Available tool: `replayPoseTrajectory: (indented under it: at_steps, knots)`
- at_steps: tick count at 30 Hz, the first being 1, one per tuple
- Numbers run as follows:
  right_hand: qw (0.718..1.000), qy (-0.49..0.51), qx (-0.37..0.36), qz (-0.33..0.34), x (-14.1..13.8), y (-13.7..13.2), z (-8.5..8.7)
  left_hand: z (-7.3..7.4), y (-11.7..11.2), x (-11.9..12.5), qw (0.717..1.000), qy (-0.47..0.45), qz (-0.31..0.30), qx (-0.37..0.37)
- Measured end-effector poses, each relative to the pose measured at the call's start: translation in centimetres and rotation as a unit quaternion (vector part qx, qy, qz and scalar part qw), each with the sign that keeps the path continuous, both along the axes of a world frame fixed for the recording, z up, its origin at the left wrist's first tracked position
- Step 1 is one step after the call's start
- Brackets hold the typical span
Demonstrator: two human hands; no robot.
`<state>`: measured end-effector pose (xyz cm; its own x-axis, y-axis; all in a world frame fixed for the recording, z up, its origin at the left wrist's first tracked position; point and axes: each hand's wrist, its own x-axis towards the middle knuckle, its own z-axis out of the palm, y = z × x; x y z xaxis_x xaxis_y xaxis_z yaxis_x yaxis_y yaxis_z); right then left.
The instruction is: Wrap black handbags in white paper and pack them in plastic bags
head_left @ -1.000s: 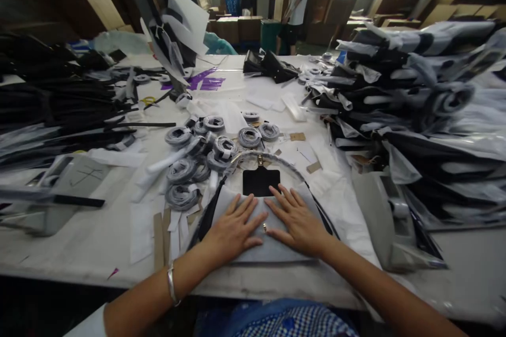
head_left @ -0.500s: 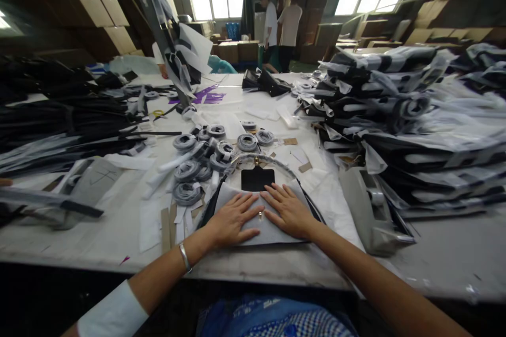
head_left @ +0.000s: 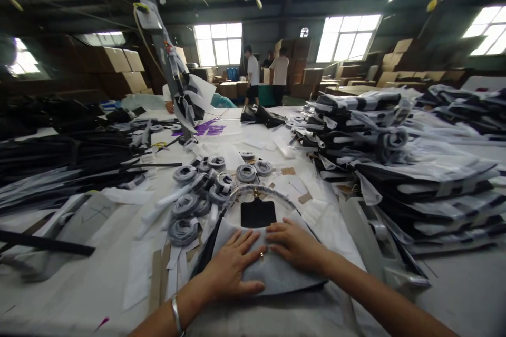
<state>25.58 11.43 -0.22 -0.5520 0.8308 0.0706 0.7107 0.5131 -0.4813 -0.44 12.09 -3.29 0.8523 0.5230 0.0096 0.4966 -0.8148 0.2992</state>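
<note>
The handbag lies on the white table, directly before the person. Left hand: laid flat on it, fingers slightly spread, thumb apart. Right hand: resting on it, fingers now closer together and turned sideways; half a second ago they were spread. Its thumb is hidden. The view has tilted up, exposing more ceiling. A thin, matte, pale sheet covers the bag's front; a small gold-coloured fitting shows between the hands. Beyond are a black rectangular flap and an arched, film-wrapped handle. Wrapped grey coils cluster to the left. A grey moulded stand and layered stack border the right. Farther back, a post partly blocks the left background.
</note>
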Motion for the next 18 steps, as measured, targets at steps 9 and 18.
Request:
replayPoseTrajectory:
  at_steps: [9, 18]
  knots:
    - [0.978, -0.001, 0.076, -0.192, 6.2, 10.3, 0.6, -0.7, 0.4, -0.2, 1.0, 0.0, -0.004, 0.015]
    - [0.927, -0.087, 0.12, -0.345, 8.3, 27.4, -1.6, -7.4, 2.0, 0.1, 0.98, -0.046, -0.016, 0.192]
